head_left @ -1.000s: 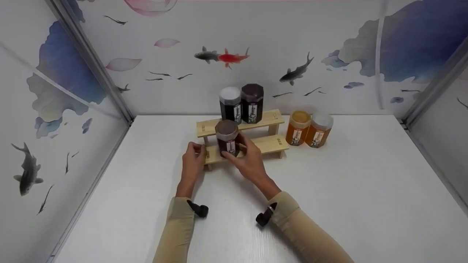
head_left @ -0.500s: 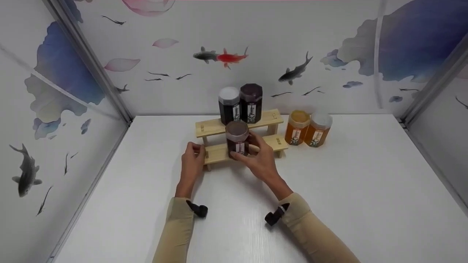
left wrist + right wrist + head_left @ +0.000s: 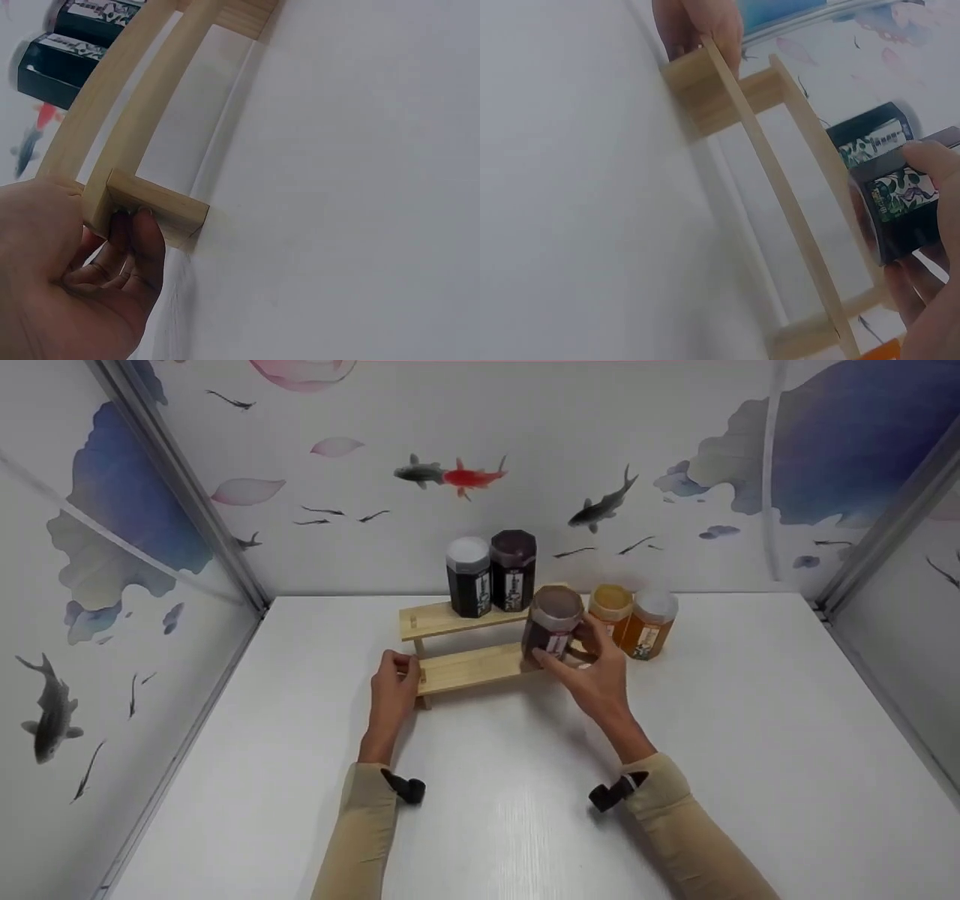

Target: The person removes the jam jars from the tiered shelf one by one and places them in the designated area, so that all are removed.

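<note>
my right hand (image 3: 592, 675) grips a dark jar (image 3: 553, 624) at the lower shelf's (image 3: 469, 668) 3 o'clock end (two dark jars (image 3: 491, 572) already sit up top). my left hand (image 3: 393, 695) pinches the 9 o'clock end. two amber jars (image 3: 634, 619) wait on the desk (image 3: 750, 750).

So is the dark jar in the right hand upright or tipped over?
Upright. The dark jar has its lid on top and base toward the lower shelf, gripped by the right hand.

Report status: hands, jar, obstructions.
Left hand grips left end of two-tier wooden shelf. Right hand holds dark brown-lidded jar at lower tier's right end. Two amber jars close behind; grip looks secure.
</note>
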Demonstrator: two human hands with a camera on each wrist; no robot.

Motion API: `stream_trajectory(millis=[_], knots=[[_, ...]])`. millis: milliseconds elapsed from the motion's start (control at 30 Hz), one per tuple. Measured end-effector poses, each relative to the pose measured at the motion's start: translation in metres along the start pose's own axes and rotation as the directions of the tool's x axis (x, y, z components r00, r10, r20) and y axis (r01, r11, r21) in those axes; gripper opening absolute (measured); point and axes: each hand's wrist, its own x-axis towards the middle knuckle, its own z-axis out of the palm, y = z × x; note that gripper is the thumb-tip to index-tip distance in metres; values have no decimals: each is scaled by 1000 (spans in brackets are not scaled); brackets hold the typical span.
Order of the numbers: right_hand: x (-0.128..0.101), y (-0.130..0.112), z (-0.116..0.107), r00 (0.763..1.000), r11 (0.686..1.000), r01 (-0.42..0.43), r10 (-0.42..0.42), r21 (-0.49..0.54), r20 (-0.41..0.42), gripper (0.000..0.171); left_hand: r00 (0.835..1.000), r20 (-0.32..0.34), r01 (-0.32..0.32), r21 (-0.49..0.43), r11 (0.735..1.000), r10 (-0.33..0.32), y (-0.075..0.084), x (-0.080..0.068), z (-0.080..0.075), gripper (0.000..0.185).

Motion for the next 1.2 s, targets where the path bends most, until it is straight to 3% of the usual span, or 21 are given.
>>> stream_trajectory(millis=[467,867,1033,1200], knots=[[22,10,-80,979,996,-36,19,-80,-204,76,1000,-9,-1,18,1000,2,0,1,-1,22],[36,20,-144,900,977,-160,84,-144,-428,80,1000,-14,-4,8,1000,4,1,0,1,23],[35,36,-160,861,953,-281,198,-114,-469,82,1000,-17,-3,-2,1000,3,1,0,0,23],[29,56,-165,831,889,-451,382,-85,-405,86,1000,-15,5,6,1000,-5,1,0,0,23]])
